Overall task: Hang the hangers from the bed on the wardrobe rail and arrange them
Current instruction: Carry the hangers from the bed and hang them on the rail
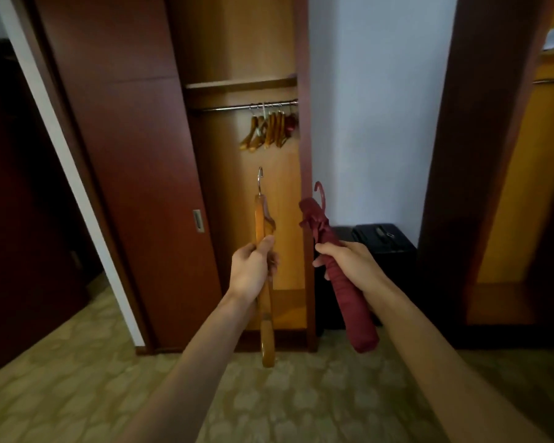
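While both arms reach forward toward the open wardrobe, each hand carries one hanger edge-on to the head camera. In the left hand (253, 270) is a honey-coloured wooden hanger with a silver metal hook (264, 266), held upright, hook pointing up, its lower end hanging down past the wrist; the fingers are wrapped round the wood partway along its length, thumb laid up the near edge. It looks stiff, smooth and fairly light, so a grip nearer the hook would probably steer it better onto the rail. The right hand (343, 260) is curled round a dark red padded fabric hanger with a red hook (339, 270), tilted so the hook leans up and left and the far end points down and right. Its padding looks soft and likely gives under pressure, grippy rather than slippery.

Further off, the chrome wardrobe rail (231, 107) runs beneath a wooden shelf (240, 83), with a cluster of wooden hangers (267, 129) and one red one already hung, bunched at its right end. A black suitcase (384, 241) stands right of the wardrobe, beyond the right hand.
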`<state>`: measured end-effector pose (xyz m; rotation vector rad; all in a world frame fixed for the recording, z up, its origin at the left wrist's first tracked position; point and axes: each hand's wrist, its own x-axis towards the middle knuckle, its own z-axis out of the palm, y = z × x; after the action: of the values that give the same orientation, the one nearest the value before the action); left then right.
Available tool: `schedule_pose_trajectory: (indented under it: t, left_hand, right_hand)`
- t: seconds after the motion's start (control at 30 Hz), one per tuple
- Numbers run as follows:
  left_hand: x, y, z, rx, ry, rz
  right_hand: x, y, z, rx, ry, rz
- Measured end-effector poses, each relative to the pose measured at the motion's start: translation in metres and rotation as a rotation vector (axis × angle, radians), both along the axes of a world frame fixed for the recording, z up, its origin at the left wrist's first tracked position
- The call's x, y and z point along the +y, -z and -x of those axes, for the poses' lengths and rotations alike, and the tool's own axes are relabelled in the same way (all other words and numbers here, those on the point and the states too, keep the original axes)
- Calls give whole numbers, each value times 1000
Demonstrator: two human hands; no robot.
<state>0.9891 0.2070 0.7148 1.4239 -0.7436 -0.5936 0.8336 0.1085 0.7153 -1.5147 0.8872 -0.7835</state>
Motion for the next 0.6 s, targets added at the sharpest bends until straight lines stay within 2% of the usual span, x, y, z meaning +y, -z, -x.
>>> schedule_pose_trajectory:
  t: [0.23, 0.43, 0.6]
  left_hand:
    - [-125, -11, -130, 4, -25, 43]
    - [-243, -41, -242, 20, -66, 28]
    - [-311, -59, -327, 49, -100, 53]
  right_hand:
    - [-133, -3, -140, -66, -61, 36]
    - [-250, -32, -259, -110, -138, -2]
    - [-320, -53, -347, -124, -199, -33]
